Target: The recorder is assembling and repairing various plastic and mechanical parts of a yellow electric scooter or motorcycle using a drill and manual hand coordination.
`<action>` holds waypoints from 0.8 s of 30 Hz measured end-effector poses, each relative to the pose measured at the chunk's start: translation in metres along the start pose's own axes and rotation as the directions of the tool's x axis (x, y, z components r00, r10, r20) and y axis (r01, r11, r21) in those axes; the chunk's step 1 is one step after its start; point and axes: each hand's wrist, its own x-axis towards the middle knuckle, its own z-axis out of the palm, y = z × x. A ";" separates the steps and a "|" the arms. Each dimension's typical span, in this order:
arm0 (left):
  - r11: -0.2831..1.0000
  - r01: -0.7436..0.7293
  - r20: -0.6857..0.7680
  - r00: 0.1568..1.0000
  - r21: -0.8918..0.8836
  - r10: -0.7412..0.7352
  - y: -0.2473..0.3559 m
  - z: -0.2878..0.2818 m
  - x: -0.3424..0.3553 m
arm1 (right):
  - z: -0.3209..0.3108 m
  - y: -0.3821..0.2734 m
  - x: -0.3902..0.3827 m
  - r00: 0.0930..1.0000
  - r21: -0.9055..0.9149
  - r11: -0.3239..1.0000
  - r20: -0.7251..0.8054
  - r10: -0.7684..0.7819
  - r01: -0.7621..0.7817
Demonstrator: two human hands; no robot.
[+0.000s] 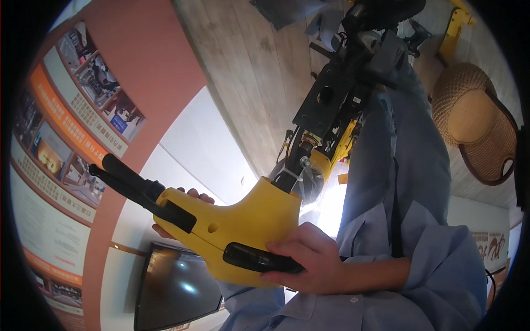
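Observation:
A yellow plastic handlebar housing (pixel 259 215), of a mobility scooter or similar small vehicle by its look, lies across the lower middle. From its left end sticks out a black handlebar grip (pixel 127 179) with a brake lever (pixel 118 186) alongside. My left hand (pixel 201 196) is wrapped round the housing from behind near that grip; only some fingers show. At the lower right side, my right hand (pixel 317 259) is closed on the housing, over a black curved piece (pixel 259 258). The steering column (pixel 287 177) with cables runs from the housing to a black metal frame (pixel 326 96).
A brown woven chair (pixel 469 113) stands at the right on the wood-look floor (pixel 237 55). A yellow part (pixel 454 32) lies beyond it. Picture panels cover the red wall (pixel 160 55) at left. Below is a dark screen (pixel 176 287). Grey-trousered legs (pixel 370 160) flank the frame.

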 end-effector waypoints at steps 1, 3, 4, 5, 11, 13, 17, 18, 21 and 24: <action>0.999 0.042 0.034 0.999 -0.024 -0.041 0.001 0.001 0.001 | -0.001 0.000 0.000 1.000 0.002 1.000 -0.001 0.007 -0.007; 0.998 0.053 0.025 0.998 -0.025 -0.053 0.002 0.000 0.000 | -0.003 -0.001 0.001 1.000 0.009 1.000 0.002 -0.009 0.009; 0.998 0.059 0.022 0.998 -0.025 -0.059 0.003 0.000 0.000 | -0.003 -0.001 0.002 1.000 0.010 1.000 0.003 -0.004 0.004; 0.998 0.062 0.018 0.998 -0.027 -0.061 0.005 -0.001 0.001 | -0.003 -0.001 0.002 1.000 0.020 1.000 0.000 -0.002 0.002; 0.996 0.094 0.032 0.995 -0.011 -0.093 0.007 -0.005 0.000 | -0.017 0.003 0.020 0.992 0.132 0.989 0.109 0.058 -0.072; 0.993 0.112 0.053 0.992 -0.027 -0.111 0.007 -0.003 0.002 | -0.022 0.009 0.028 0.984 0.154 0.985 0.172 0.053 -0.080; 0.989 0.146 0.095 0.985 -0.007 -0.145 0.012 -0.005 0.007 | -0.020 0.012 0.033 0.976 -0.018 0.998 0.210 -0.058 0.063; 0.987 0.161 0.125 0.979 -0.005 -0.160 0.012 -0.005 0.009 | -0.021 0.011 0.034 0.976 -0.058 0.993 0.197 -0.090 0.103; 0.986 0.166 0.132 0.977 0.001 -0.165 0.011 -0.004 0.007 | -0.019 0.001 0.035 0.967 -0.298 0.934 0.214 -0.137 0.198; 0.986 0.168 0.143 0.976 -0.003 -0.166 0.013 -0.006 0.008 | -0.021 -0.011 0.040 0.955 -0.399 0.890 0.273 -0.114 0.220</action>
